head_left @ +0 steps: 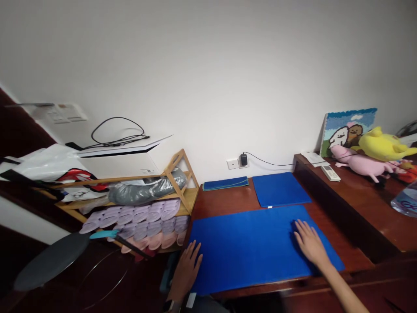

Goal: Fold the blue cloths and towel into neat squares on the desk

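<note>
A large blue cloth [250, 248] lies spread flat on the reddish-brown wooden table [224, 202]. My left hand [185, 270] is at its left edge, fingers stretched out, holding nothing. Near the cloth's right side, my right hand [309, 243] rests palm down with fingers extended. Just behind the large cloth lies a smaller blue cloth [280, 189], folded into a square, with a small white tag at its front edge. Against the wall is a narrow folded blue cloth [225, 184] with a green edge.
A wooden rack [182, 191] at the left holds rows of slippers [140, 213], a white box [125, 164] and bags. On the raised surface at right are a remote control [330, 173], plush toys [361, 164], a picture [350, 130] and a bottle [405, 201]. A black adapter [243, 159] is plugged into the wall.
</note>
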{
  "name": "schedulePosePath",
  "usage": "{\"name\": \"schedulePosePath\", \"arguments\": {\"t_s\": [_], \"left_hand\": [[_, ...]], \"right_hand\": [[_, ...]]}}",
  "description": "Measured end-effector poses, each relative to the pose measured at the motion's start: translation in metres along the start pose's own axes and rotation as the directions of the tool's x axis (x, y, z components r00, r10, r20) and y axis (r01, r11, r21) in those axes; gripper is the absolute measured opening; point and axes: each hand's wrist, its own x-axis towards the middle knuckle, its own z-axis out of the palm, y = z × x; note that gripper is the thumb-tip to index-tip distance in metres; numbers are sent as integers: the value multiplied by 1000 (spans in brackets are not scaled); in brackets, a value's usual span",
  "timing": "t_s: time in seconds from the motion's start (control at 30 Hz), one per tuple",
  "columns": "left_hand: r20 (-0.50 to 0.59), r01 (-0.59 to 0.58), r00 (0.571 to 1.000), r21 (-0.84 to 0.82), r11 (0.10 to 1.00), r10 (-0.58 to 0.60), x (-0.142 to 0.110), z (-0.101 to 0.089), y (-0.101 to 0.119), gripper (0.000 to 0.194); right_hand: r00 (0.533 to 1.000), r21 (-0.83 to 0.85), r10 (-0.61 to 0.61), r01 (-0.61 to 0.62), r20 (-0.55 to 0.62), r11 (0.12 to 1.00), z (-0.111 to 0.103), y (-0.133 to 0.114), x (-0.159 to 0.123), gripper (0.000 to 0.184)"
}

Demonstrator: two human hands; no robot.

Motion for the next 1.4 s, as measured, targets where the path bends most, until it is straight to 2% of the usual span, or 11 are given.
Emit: {"name": "schedulePosePath", "arguments": {"t_s": [0.17,0.3,0.4,0.53,0.67,0.8,0.97,1.07,1.17,1.3,1.4], "left_hand": [[16,-8,1000,15,1000,7,71,5,10,56],[83,57,995,57,997,-61,105,26,5,60],[95,83,991,75,994,-90,106,41,-9,61],[62,70,995,68,995,-74,98,49,-17,62],[60,66,996,69,995,-70,99,47,-14,62],[82,79,993,75,994,-85,101,44,-12,63],[92,58,994,64,996,-64,100,40,-14,63],[63,44,997,54,998,-48,99,39,-12,61],[57,53,997,62,997,-57,98,37,-9,61],[79,55,995,68,996,-60,98,34,-6,61],[88,68,993,63,996,-74,97,32,-5,61]], "right_hand": [[948,163,-313,300,57,940,5,-157,53,63],[925,186,-337,305,177,934,27,-207,75,66],[947,150,-263,237,183,960,37,-169,84,67],[989,28,-40,36,141,999,31,-49,90,68],[965,-116,207,-190,159,975,18,55,92,72],[957,-140,229,-205,179,969,15,85,90,73],[944,-160,265,-236,195,958,10,74,93,73],[978,-138,185,-171,95,976,5,30,95,71],[998,-25,-61,61,-22,998,9,-63,91,68],[926,193,-376,365,21,911,34,-205,75,66],[882,276,-463,424,92,863,52,-254,69,65]]}}
